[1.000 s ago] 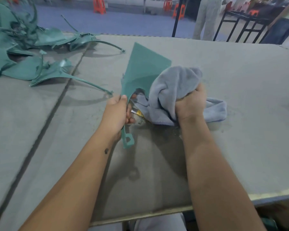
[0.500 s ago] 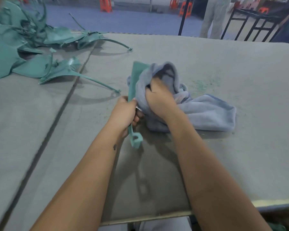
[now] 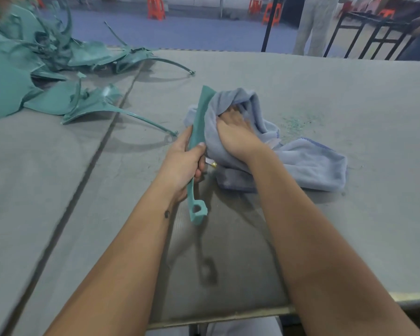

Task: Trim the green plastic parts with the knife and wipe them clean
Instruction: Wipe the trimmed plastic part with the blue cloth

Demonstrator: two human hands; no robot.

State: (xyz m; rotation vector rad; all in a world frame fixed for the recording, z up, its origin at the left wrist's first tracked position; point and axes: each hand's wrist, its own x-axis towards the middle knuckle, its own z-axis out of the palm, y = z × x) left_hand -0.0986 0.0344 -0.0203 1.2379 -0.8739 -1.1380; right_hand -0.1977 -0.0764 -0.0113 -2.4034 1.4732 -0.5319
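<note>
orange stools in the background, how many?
4 visible. One stool at top centre-left, two side by side right of centre, one behind the black frame at far right. Reddish blurs at the top corners may be more; cannot tell.

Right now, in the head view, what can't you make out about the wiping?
- Right hand fingertips: buried in the pale blue microfibre cloth.
- Green plastic part far face: covered by the cloth.
- Small white-and-yellow object beside the left hand: mostly hidden, can't identify.
- Heap of green plastic parts: cut off at left edge, blurred.
</note>
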